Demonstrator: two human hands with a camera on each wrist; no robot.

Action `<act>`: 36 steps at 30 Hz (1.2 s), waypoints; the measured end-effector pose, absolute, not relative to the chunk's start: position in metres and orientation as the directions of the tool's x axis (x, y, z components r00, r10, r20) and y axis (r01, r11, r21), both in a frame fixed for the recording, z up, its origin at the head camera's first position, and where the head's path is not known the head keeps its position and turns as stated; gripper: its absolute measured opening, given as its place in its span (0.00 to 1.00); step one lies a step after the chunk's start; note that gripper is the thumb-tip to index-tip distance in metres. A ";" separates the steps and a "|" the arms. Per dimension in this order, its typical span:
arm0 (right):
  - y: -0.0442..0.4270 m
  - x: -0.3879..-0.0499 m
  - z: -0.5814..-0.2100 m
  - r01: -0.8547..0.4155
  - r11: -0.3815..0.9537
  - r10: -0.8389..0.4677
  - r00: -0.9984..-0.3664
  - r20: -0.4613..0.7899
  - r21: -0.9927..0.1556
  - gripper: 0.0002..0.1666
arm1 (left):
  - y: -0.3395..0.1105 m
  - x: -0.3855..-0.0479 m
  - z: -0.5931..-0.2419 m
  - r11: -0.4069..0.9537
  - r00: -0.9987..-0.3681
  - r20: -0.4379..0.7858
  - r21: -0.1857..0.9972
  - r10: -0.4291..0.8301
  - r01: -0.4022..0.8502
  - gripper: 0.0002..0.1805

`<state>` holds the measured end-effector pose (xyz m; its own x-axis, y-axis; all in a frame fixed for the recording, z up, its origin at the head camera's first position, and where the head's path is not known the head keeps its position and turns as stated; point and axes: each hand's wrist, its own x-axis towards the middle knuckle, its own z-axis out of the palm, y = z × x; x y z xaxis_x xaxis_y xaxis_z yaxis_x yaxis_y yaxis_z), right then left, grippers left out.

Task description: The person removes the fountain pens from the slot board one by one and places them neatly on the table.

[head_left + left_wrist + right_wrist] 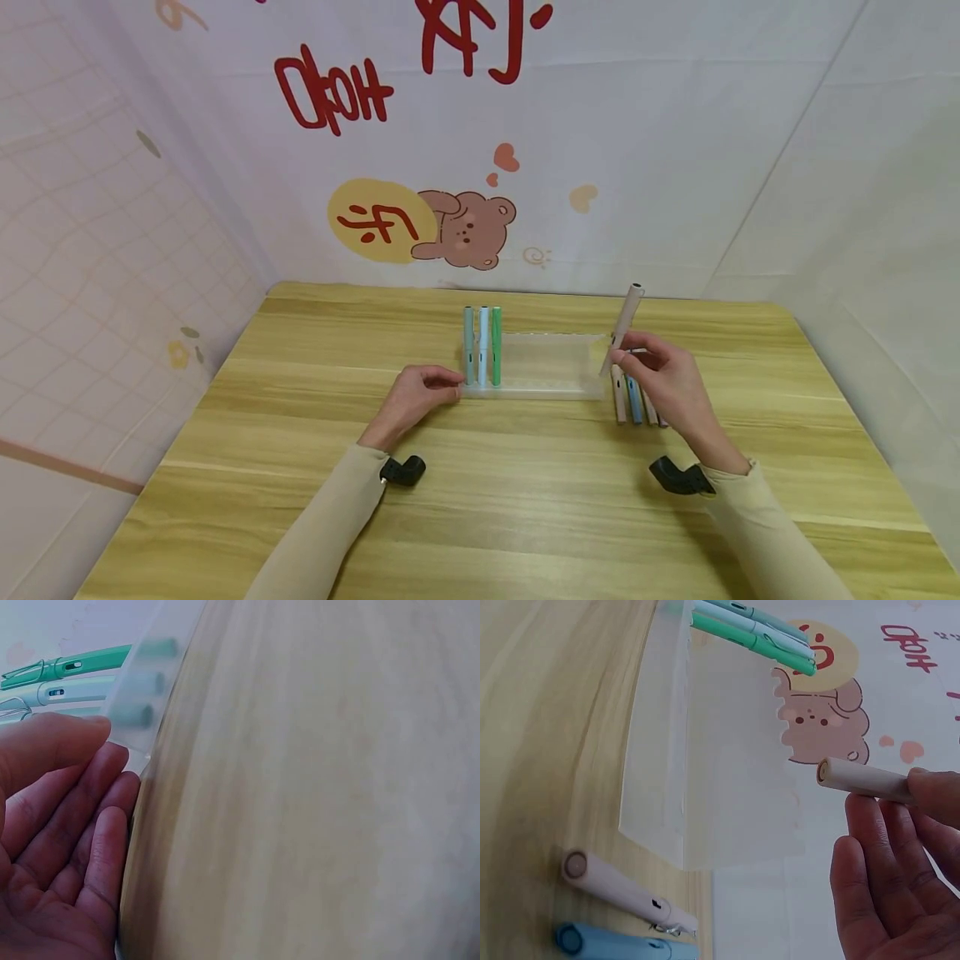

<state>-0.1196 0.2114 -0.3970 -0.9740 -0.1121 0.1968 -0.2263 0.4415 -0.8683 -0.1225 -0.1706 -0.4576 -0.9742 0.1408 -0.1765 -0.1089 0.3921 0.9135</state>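
My right hand [663, 375] pinches a pale pinkish-beige capped pen [628, 312] between thumb and fingers. The pen is tilted in the air by the right end of a frosted clear pen stand [551, 393], its plain end towards the stand in the right wrist view. At the stand's left end my left hand [420, 398] grips the corner with thumb and fingertips. Side by side in the stand's left part lean a grey-green pen [468, 346], a light blue pen [483, 346] and a green pen [497, 346]. Notches run along the stand's back edge.
Several more pens lie on the wooden table [480, 517] under and beside my right hand, among them a beige pen [622, 889] and a blue pen [622, 943]. Behind the table hangs a white printed cloth [645, 167].
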 end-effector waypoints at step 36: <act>0.281 -0.105 -0.405 -0.104 0.531 -0.008 -0.993 0.118 -0.841 0.27 | -0.171 -0.122 -0.458 0.410 -0.976 -0.166 0.907 0.144 -0.094 0.10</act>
